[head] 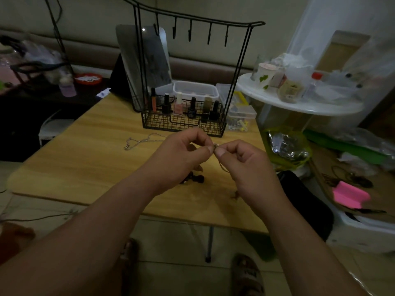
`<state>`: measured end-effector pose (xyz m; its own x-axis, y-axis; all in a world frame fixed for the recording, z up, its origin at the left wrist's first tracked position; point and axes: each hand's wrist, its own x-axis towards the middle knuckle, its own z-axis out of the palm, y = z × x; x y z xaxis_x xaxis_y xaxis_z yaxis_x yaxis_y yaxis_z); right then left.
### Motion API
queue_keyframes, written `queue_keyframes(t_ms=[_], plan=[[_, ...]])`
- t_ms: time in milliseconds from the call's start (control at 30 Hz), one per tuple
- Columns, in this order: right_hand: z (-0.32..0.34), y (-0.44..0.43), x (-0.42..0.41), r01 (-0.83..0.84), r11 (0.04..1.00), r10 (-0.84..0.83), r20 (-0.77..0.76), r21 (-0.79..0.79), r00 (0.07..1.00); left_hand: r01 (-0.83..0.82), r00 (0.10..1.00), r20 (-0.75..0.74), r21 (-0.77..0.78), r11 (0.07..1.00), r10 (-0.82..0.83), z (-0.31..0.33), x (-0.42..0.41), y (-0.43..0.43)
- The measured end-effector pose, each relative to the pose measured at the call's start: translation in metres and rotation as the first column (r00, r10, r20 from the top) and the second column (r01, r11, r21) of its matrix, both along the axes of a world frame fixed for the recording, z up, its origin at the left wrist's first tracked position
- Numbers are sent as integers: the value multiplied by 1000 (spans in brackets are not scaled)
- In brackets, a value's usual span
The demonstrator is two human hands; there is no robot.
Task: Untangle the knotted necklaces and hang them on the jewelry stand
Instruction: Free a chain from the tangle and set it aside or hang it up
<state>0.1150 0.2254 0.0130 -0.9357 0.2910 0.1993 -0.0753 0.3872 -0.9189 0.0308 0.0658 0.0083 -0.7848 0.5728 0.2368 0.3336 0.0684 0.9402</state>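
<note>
You pinch a thin pale chain (215, 145) between your left hand (181, 154) and right hand (243, 161). A second chain (140, 141) lies loose to the left, with dark beads (193, 179) under your wrists. The black wire stand (192, 18) stands upright behind them.

We see a light wooden table (85, 163). At its far edge stands a black wire jewelry stand (183, 122), its basket base on the wood, with a clear tub (195, 89) behind it and small clear boxes (241, 113) at the far right corner. A silver chain (139, 141) lies left of centre, and a dark beaded string (192, 179) lies toward the near edge.
</note>
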Motion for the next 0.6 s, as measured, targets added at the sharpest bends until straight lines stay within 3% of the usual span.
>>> queue_keyframes(t_ms=[433, 600], plan=[[-2, 14, 2, -27, 989, 20, 54, 148, 998, 95, 995, -22, -118, 988, -98, -1, 0, 2], [-9, 10, -1, -30, 961, 25, 24, 274, 999, 42, 997, -51, -154, 987, -51, -4, -3, -3]])
